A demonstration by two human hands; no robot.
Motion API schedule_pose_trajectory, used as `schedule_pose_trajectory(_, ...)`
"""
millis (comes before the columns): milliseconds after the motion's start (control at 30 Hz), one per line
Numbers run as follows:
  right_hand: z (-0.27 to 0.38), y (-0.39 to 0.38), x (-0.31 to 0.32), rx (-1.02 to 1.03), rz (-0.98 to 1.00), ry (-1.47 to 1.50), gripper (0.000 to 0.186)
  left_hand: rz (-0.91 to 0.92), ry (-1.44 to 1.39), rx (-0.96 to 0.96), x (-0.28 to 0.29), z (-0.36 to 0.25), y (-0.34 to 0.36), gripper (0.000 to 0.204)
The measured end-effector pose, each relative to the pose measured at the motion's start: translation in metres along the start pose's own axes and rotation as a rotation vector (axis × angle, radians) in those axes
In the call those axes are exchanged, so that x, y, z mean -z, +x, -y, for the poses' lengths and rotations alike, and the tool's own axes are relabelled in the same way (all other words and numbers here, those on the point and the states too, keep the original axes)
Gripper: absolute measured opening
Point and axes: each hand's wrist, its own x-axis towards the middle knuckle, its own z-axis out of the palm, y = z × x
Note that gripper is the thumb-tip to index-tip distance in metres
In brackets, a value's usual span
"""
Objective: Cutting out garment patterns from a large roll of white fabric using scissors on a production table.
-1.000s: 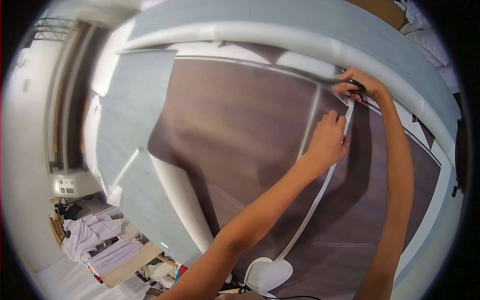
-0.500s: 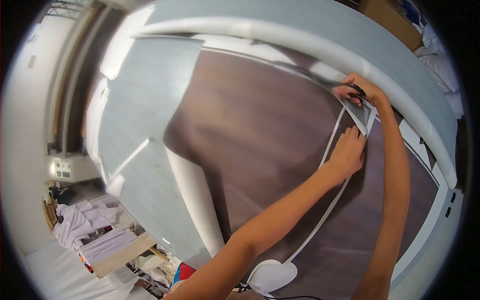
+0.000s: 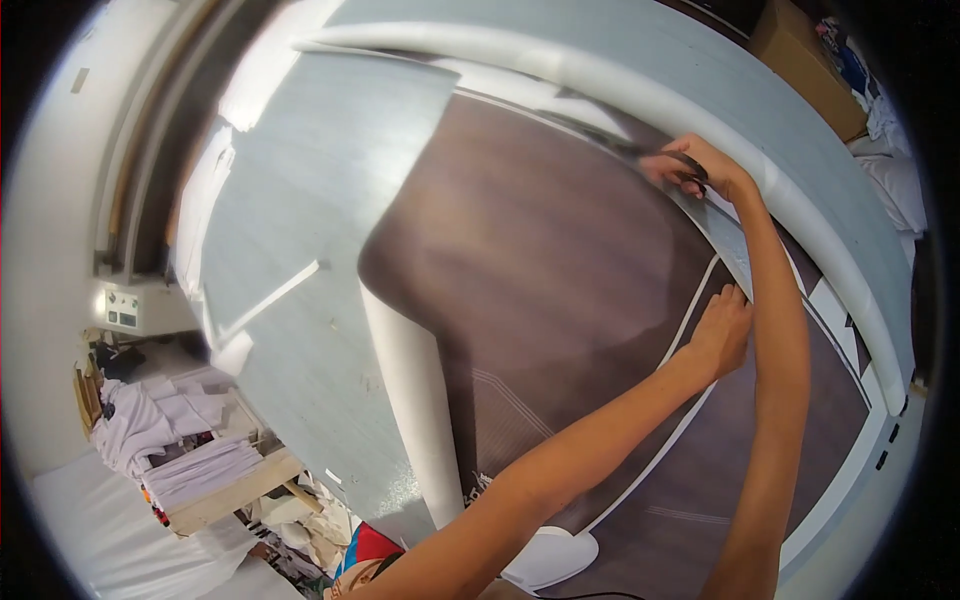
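A large dark brown printed fabric sheet (image 3: 540, 230) with white border lines lies over the table. At its far right edge, my right hand (image 3: 705, 165) is closed round the black handles of a pair of scissors (image 3: 690, 168). The blades point left along the white border and are partly blurred. Nearer to me, my left hand (image 3: 722, 325) pinches the sheet's cut edge, its fingertips curled against the fabric. Between the two hands a strip of the bluish table shows through the cut. My right forearm passes in front of part of the sheet.
The grey-blue table (image 3: 290, 190) carries a curled white fabric margin (image 3: 600, 85) along the far side. A white fold (image 3: 405, 390) and a thin white strip (image 3: 270, 298) lie left. Folded white cloths (image 3: 205, 470) are at lower left; a cardboard box (image 3: 810, 70) stands far right.
The scissors and my right hand have moved left along the border, and the cut gap is longer. My left hand has shifted slightly right and nearer. The whole view has turned a little.
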Motion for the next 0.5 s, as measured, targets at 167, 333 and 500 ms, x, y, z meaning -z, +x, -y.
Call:
schedule_pose_trajectory(167, 0.018, -0.064, -0.001, -0.048, -0.051, -0.017, 0.041, 0.053, -0.051, -0.096, -0.041, -0.075, -0.041, 0.048)
schedule_pose_trajectory(333, 0.158, -0.119, -0.058, 0.088, -0.028, 0.011, 0.054, -0.298, 0.319, -0.283, -0.082, -0.075, -0.108, 0.061)
schedule_pose_trajectory(500, 0.175, -0.209, -0.061, 0.109, -0.039, 0.032, 0.053, -0.071, 0.148, -0.199, -0.062, -0.204, -0.195, 0.057)
